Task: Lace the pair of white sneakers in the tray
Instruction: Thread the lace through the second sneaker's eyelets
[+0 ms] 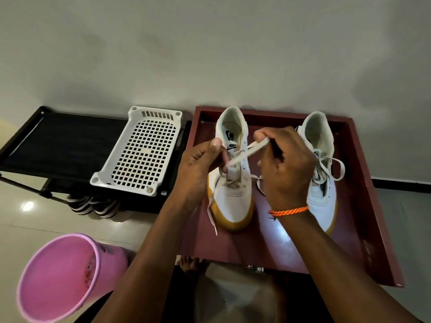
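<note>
White flat cotton lace (247, 152) being pinched taut between left hand (200, 164) and right hand (285, 166) over left white gum-soled sneaker (232, 194) in maroon tray (363, 206). Keeping it untwisted, feeding tip flat into next eyelet. Right sneaker (323, 183) looking loosely laced.

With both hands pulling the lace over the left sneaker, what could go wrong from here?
1. The lace is stretched taut between the left hand and right hand; a hard pull may drag it out of the lower eyelets of the left sneaker.
2. Its free end hangs over the toe and may end up uneven.
3. The right wrist hovers near the right sneaker, whose loose loop may snag.
</note>
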### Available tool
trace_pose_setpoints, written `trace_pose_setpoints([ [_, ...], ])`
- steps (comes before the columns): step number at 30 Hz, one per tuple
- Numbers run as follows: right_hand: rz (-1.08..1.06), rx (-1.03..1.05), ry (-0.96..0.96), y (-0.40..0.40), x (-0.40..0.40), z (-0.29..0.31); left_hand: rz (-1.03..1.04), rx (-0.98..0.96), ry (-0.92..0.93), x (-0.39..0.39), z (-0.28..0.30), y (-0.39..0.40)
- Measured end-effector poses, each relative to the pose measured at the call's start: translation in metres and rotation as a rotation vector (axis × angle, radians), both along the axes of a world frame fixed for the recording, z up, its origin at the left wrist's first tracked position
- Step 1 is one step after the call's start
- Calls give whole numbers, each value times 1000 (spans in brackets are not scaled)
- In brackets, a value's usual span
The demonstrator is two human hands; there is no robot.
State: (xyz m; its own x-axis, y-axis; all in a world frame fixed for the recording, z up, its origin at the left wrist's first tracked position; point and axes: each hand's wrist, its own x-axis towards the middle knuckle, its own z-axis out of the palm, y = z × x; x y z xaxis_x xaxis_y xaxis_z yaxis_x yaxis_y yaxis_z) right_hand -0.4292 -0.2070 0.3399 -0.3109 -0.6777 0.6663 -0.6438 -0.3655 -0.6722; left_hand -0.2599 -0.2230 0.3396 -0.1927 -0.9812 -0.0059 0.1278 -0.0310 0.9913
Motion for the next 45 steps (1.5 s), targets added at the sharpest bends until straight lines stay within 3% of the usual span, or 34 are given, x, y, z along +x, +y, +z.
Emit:
trace_pose_setpoints([
  [4, -71, 62, -432, -10, -16, 1, 64, 32, 143, 11, 5, -5],
  [8, -167, 150, -532, -12, -26, -5, 232, 100, 205, 21, 9, -9],
  [11, -137, 173, -606, -13, -25, -5, 449, 166, -184, 26, -7, -16],
  [13, -42, 208, -637, -13, -21, -3, 433, 119, -554, 25, -19, -17],
  [15, 100, 278, -687, -13, -15, -3, 351, -2, -756, 20, -21, -11],
  [17, 238, 389, -706, -12, -10, -7, 233, -184, -700, 9, -19, -7],
  [19, 364, 477, -656, -10, -4, -13, 61, -275, -470, -3, -17, -4],
  [22, 437, 497, -478, -11, -1, -24, -84, -192, -253, -19, -18, 2],
  [25, 355, 521, -357, -13, -4, -28, -54, -54, -198, -24, -22, 5],
  [28, 246, 520, -544, -15, -12, -27, 102, -3, -288, -12, -25, -4],
  [31, 114, 503, -618, -17, -23, -26, 229, 47, -506, 0, -30, -7],
  [34, 152, 534, -578, -15, -22, -26, 242, -137, -739, -1, -26, -1],
  [37, 373, 587, -508, -11, -12, -21, 138, -329, -602, -11, -21, 2],
  [41, 502, 570, -262, -9, -6, -23, -16, -177, -308, -24, -22, 4],
  [45, 416, 534, -227, -7, -11, -24, 8, -136, -404, -21, -34, -4],
])
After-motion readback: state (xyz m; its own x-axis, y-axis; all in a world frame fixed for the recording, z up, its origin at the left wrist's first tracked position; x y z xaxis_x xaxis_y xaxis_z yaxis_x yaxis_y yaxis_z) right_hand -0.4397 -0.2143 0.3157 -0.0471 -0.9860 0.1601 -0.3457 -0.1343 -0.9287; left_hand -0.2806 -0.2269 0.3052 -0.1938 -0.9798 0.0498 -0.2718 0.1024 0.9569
